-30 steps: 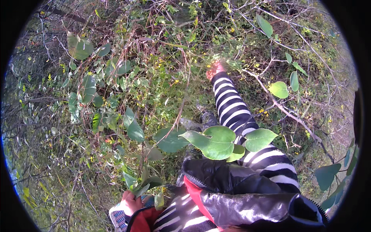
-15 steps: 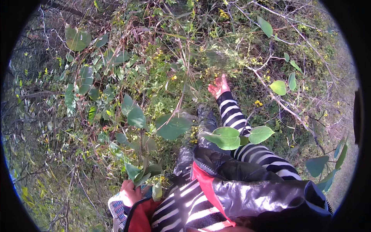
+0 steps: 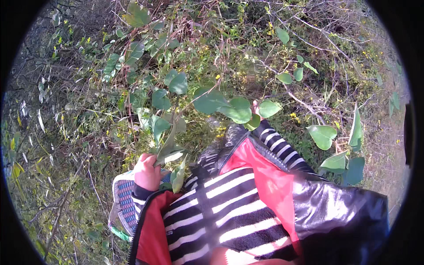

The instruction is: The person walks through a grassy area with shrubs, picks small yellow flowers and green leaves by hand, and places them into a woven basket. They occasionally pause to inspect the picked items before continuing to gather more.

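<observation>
Head view, so everything bends a bit at the rim. Far left is taken up by dry twigs [image 3: 57,207] and thin grass. A woven striped bag [image 3: 123,201] is seen low down, just beside the left hand [image 3: 147,173], which is closed in a fist around a bunch of long green leaves [image 3: 170,152]; one leaf hangs down past the striped sleeve. In the middle, broad heart-shaped leaves [image 3: 229,106] on a vine are spread over the black and red jacket [image 3: 274,185]. The right hand [image 3: 255,107] is mostly hidden behind those leaves, only fingertips are shown, so its grip can't be told. Further right, more big leaves [image 3: 322,134] sit over bare ground.
</observation>
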{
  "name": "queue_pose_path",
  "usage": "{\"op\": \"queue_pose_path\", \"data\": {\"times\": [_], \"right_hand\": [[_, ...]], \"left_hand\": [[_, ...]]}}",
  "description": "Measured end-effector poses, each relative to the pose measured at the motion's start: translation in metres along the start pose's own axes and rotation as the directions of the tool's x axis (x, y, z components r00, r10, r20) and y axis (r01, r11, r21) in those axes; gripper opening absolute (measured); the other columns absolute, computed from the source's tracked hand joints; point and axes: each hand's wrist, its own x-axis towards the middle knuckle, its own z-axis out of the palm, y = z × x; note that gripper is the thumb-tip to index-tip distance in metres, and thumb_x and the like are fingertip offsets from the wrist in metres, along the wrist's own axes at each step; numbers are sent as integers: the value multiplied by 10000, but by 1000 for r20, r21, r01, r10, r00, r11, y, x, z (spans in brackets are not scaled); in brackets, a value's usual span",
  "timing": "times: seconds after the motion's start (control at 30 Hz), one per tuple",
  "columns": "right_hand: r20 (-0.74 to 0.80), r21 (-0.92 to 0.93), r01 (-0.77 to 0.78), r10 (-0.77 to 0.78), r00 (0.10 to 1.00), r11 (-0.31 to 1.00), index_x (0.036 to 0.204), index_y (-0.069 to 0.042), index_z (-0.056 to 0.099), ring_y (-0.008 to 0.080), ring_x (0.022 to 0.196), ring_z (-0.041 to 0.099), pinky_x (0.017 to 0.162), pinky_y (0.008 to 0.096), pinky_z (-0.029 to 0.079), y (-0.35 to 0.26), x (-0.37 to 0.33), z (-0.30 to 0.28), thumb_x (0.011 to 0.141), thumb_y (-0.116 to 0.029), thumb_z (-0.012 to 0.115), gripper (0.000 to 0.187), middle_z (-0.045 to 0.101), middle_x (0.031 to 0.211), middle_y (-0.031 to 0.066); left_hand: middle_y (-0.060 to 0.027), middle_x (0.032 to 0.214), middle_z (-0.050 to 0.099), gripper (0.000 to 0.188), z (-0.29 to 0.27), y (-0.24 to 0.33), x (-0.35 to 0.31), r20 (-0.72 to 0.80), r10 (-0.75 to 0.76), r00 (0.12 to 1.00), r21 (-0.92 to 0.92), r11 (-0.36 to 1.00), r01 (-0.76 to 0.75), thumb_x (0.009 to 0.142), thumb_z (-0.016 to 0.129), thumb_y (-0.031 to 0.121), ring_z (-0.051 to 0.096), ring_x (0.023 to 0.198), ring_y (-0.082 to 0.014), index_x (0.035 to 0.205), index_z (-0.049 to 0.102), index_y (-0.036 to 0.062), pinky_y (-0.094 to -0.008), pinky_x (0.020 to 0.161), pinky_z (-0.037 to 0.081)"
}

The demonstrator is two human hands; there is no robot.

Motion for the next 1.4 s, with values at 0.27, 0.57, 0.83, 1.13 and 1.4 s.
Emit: {"op": "queue_pose_path", "data": {"times": [0.27, 0.57, 0.83, 1.13, 1.4], "right_hand": [[-304, -395, 35, -167, 938, 918, 1142, -85, 471, 189, 683, 614, 549, 283, 470, 18, -38, -4, 906, -433, 315, 448, 589, 1023, 91], [257, -826, -160, -614, 747, -540, 1092, -80, 545, 224, 916, 560, 782, 321, 444, -20, -54, -15, 869, -237, 435, 294, 581, 1040, 140], [492, -677, 722, -641, 589, 144, 1019, -7, 544, 144, 756, 548, 669, 246, 444, -11, -80, 107, 877, -133, 432, 220, 594, 946, 113], [666, -560, 818, -516, 538, 130, 819, -18, 573, 55, 558, 458, 516, 204, 365, -16, -200, 290, 874, -212, 521, 208, 526, 636, -4], [783, -551, 830, -398, 478, -87, 732, -47, 534, 98, 512, 450, 519, 253, 378, 11, -209, 308, 882, -268, 474, 274, 487, 551, 30]], "left_hand": [[-124, 742, 567, 88, 21, -33, 2, -184, 194, 964, 50, 981, -188, 645, 626, 49, 563, 687, -315, 721, 603, 12, -362, 605, 454], [-109, 787, 557, 99, 30, -53, 9, -147, 218, 965, 126, 972, -201, 658, 618, 66, 574, 711, -294, 753, 607, 40, -359, 655, 478], [-107, 992, 547, 375, 21, -26, 5, -235, 230, 944, 111, 971, -209, 667, 570, 27, 537, 903, -293, 1038, 574, 84, -366, 770, 456], [-117, 1056, 570, 274, -6, 24, -17, -149, 230, 962, -912, 344, -223, 871, 460, 36, 565, 939, -159, 1130, 500, -44, -274, 835, 449], [-82, 942, 613, 235, 3, 23, -22, -311, 192, 931, -765, 531, -366, 877, 508, 112, 574, 839, -107, 1049, 555, -41, -233, 756, 464]]}}
